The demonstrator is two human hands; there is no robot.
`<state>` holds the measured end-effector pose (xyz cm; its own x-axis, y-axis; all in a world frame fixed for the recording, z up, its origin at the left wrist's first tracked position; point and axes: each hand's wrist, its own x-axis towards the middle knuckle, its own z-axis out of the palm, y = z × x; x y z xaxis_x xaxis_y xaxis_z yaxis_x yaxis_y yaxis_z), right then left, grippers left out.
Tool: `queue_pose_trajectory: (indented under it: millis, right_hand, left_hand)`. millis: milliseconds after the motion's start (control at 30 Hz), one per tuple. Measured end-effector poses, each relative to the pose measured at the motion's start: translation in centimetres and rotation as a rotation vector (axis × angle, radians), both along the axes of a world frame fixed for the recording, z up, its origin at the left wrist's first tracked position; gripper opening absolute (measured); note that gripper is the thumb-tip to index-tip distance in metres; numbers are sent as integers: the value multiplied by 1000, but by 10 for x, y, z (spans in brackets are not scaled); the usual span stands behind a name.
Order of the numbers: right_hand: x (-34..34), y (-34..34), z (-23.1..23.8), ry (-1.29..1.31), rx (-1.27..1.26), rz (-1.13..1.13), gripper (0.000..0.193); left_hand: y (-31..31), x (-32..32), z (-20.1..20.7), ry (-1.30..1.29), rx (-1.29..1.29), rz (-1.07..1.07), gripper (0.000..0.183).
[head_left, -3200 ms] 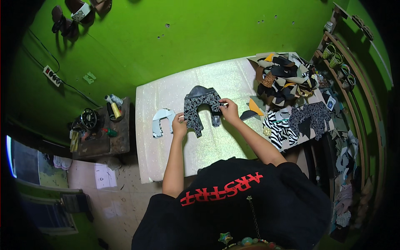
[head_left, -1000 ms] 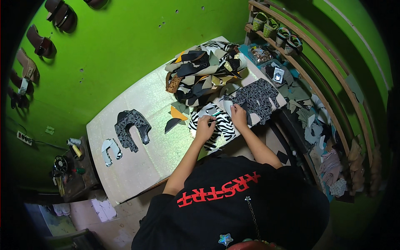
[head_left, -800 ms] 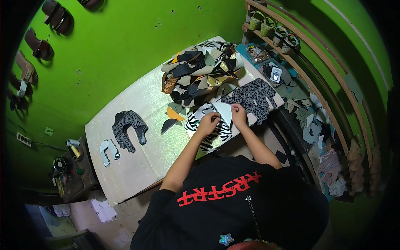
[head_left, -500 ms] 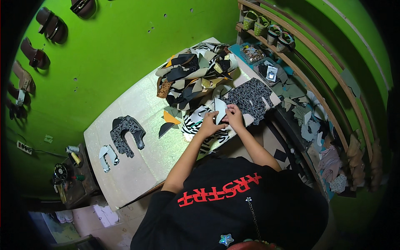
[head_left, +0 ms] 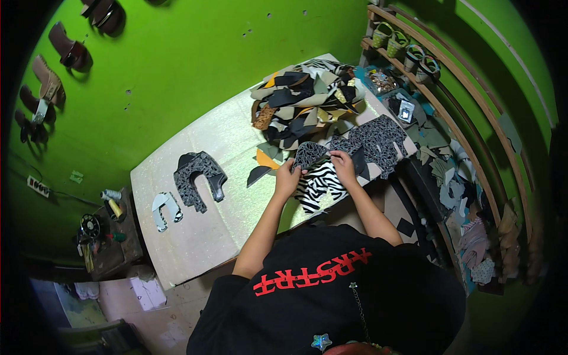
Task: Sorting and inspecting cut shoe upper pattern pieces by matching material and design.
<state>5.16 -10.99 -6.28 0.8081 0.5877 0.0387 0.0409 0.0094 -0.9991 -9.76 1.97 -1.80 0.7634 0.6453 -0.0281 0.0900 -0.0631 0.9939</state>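
My left hand (head_left: 286, 178) is closed on the near left end of a small curved piece of dark patterned material (head_left: 310, 155), grey lines on black. My right hand (head_left: 344, 167) pinches at the same piece's right end. Below it lies zebra-striped material (head_left: 320, 188) at the table's near edge. Beside my right hand is a plain dark scrap (head_left: 360, 164), and a larger sheet of the patterned material (head_left: 378, 141) spreads to the right. An orange piece (head_left: 265, 158) and a black piece (head_left: 258, 174) lie left of my left hand.
A heap of mixed cut pieces (head_left: 296, 109) stands at the table's far side. Farther left on the table (head_left: 177, 142) are a patterned U-shaped stack (head_left: 194, 177) and a pale U-shaped stack (head_left: 164, 207). Scraps (head_left: 441, 163) crowd the right side below a wooden rack (head_left: 438, 92).
The pale face of the piece between my hands no longer shows; a dark patterned face does. My hands are farther apart. The whole view has shifted, with the table now farther right.
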Motion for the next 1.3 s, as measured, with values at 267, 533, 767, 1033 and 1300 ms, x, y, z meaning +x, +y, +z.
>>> queue_pose_trajectory:
  millis: [267,533,767,1033,1300]
  right_hand:
    - [-4,21,13,-168,-42,-92,12]
    - [-17,-13,12,-554,-380,-384,17]
    - [-20,-29,41,-207,-1050,-614,64]
    - [-2,-33,30,-178,-1146,-559,74]
    - [32,-59,-5,-186,-545,-477,42]
  left_hand:
    - [43,-63,14,58,-33,9,12]
    - [49,-80,0,101,53,-166,12]
    - [38,-65,-15,178,66,-314,17]
    - [2,-24,6,249,505,-571,27]
    - [-42,33,-1,364,930,-803,32]
